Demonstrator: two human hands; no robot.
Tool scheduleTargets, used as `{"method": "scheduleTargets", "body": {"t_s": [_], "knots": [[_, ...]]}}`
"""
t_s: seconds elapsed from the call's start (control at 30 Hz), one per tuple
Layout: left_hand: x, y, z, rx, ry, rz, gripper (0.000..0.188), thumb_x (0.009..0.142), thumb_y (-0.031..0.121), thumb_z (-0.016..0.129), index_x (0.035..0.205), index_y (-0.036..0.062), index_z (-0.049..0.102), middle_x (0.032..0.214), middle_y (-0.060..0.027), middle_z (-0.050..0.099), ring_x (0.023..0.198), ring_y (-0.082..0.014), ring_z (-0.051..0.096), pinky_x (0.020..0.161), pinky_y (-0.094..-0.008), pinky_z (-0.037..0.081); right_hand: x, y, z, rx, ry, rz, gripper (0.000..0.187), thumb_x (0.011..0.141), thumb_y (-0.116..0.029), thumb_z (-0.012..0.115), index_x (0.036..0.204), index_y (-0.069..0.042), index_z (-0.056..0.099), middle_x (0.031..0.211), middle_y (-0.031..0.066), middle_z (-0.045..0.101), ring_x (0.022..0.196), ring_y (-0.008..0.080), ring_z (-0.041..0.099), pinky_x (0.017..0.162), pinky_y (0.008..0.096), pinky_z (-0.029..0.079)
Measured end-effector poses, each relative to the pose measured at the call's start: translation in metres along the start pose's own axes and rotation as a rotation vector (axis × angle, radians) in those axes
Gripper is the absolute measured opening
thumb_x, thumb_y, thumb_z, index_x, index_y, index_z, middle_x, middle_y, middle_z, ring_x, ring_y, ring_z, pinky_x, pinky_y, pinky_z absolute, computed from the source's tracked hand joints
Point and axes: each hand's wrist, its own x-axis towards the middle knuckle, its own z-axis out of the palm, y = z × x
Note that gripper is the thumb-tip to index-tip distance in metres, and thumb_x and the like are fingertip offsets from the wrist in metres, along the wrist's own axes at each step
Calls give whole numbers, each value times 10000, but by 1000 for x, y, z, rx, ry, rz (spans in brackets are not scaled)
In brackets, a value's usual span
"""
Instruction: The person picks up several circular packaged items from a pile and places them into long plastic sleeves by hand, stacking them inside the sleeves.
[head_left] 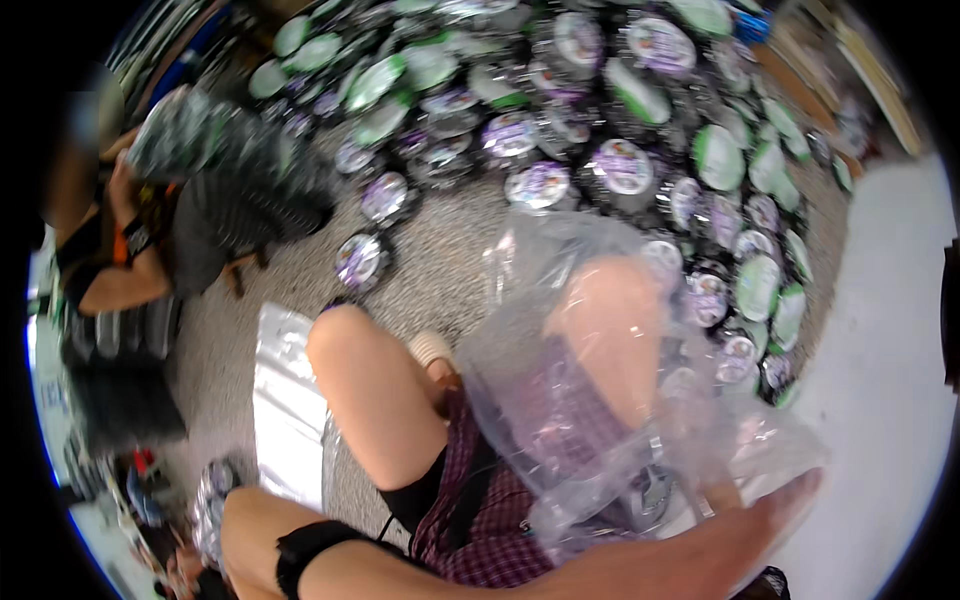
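A large clear plastic bag (600,470) lies over my lap and right leg, crumpled and partly see-through. My left arm reaches across the front to the right, and my left hand (775,515) is closed on the bag's right edge, blurred by motion. Behind the film and the left arm, a small patch of skin from my right hand (718,492) shows; its fingers are hidden. A grey, rounded item (655,492) shows dimly by the bag near that hand; I cannot make out its kind.
Many film-wrapped round packs with purple-white or green-white lids, such as one pack (363,260), pile up ahead and right. A flat silvery-clear plastic sheet (288,410) lies left of my knee. At the left, another person (125,240) holds a dark wrapped bundle (215,140). A white surface (885,330) borders the right.
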Motion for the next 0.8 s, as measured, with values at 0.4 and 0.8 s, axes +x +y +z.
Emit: {"method": "scheduleTargets", "body": {"t_s": [0.4, 0.8], "knots": [[-40, -20, -89, -197, 1477, 95, 565, 913, 139, 544, 1413, 53, 295, 957, 6, 521, 746, -59, 474, 642, -179, 410, -20, 39, -313, 1565, 1173, -534, 570, 841, -253, 674, 1311, -50, 423, 1270, 144, 518, 1143, 275, 518, 977, 419, 403], [-88, -57, -122, -773, 1957, 356, 378, 956, 351, 468, 1215, 81, 519, 1101, -123, 591, 1005, -295, 556, 905, -396, 437, 140, 99, -460, 1773, 1031, -326, 657, 785, -432, 707, 1298, -93, 476, 1283, 87, 533, 1170, 228, 502, 1001, 395, 380]]}}
